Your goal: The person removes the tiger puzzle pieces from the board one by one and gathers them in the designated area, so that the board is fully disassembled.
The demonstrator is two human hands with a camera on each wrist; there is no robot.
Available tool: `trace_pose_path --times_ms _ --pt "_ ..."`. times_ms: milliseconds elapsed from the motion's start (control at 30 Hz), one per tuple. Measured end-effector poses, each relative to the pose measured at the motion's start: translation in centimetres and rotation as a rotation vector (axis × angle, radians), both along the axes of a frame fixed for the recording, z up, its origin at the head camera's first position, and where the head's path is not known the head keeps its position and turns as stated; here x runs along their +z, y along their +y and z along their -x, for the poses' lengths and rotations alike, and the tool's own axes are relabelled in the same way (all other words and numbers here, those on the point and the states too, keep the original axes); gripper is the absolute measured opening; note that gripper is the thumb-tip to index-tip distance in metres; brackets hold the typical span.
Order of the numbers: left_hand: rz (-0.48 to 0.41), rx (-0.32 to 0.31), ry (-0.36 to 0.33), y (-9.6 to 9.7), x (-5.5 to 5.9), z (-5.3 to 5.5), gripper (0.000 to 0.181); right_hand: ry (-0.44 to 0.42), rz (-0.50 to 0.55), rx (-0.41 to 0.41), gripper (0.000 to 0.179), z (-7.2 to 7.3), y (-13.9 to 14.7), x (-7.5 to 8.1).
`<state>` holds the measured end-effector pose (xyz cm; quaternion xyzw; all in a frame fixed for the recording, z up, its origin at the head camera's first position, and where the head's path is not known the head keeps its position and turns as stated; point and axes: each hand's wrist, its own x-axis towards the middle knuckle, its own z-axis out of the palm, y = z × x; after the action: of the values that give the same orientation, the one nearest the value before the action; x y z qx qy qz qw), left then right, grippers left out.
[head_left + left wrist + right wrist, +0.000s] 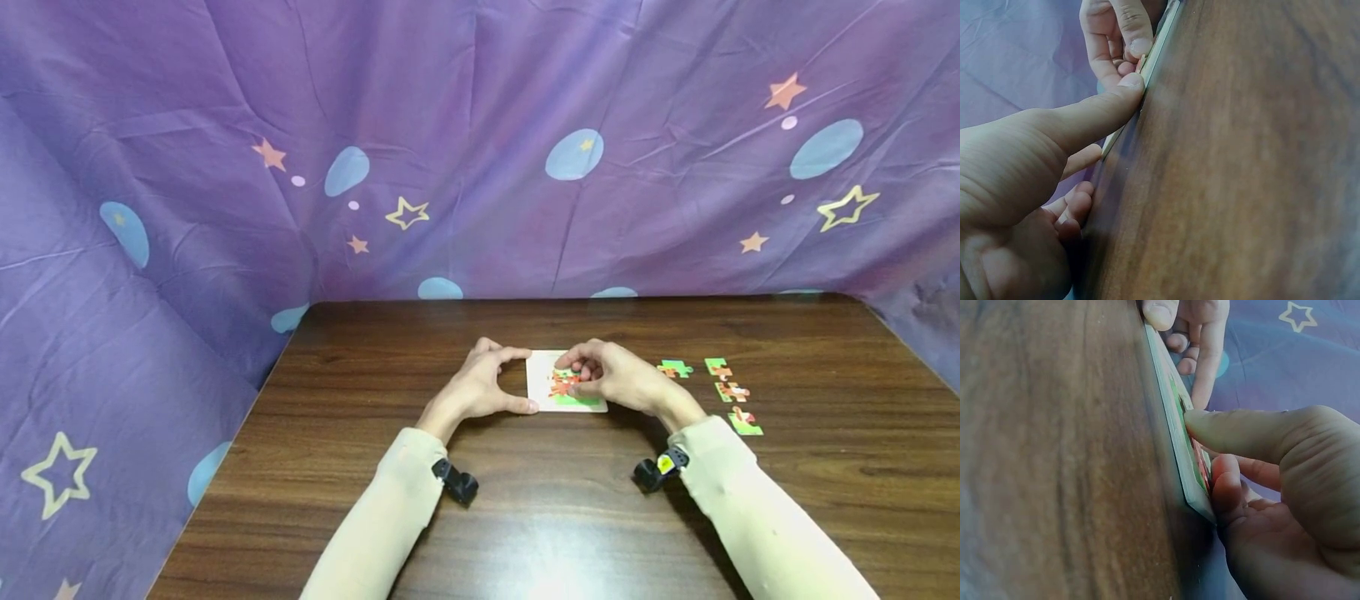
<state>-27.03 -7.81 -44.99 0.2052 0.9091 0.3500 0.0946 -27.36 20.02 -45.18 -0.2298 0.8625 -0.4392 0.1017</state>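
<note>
A white puzzle board (538, 383) with a red and green picture area lies flat on the table. My left hand (476, 385) holds its left side, the thumb at the near corner and the index finger at the far corner. Over the picture, my right hand (617, 377) pinches a small jigsaw piece (1142, 63), which stands slightly tilted at the board's surface. In the right wrist view, the right thumb (1241, 430) touches the red and green picture. My right fingers partly cover the picture, so the piece's full outline is hidden.
Right of the board lie loose jigsaw pieces: a green and orange one (676, 368) behind the right hand, and a column of a top piece (717, 367), a middle piece (732, 392) and a near piece (745, 421). A purple star-patterned cloth (480, 167) hangs behind the wooden table (360, 358).
</note>
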Motion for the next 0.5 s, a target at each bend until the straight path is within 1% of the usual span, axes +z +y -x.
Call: trace_pose_path --times_ms 167,300,500 --pt "-0.005 0.002 -0.004 -0.01 -0.06 0.07 0.092 -0.008 0.002 -0.008 0.034 -0.08 0.04 0.03" --pt "-0.008 0.003 -0.006 -0.02 -0.11 0.08 0.092 -0.013 0.006 -0.009 0.033 -0.12 -0.01 0.02" --pt "-0.013 0.002 -0.007 -0.02 -0.12 0.13 0.092 -0.045 0.034 -0.011 0.032 -0.01 -0.04 -0.07"
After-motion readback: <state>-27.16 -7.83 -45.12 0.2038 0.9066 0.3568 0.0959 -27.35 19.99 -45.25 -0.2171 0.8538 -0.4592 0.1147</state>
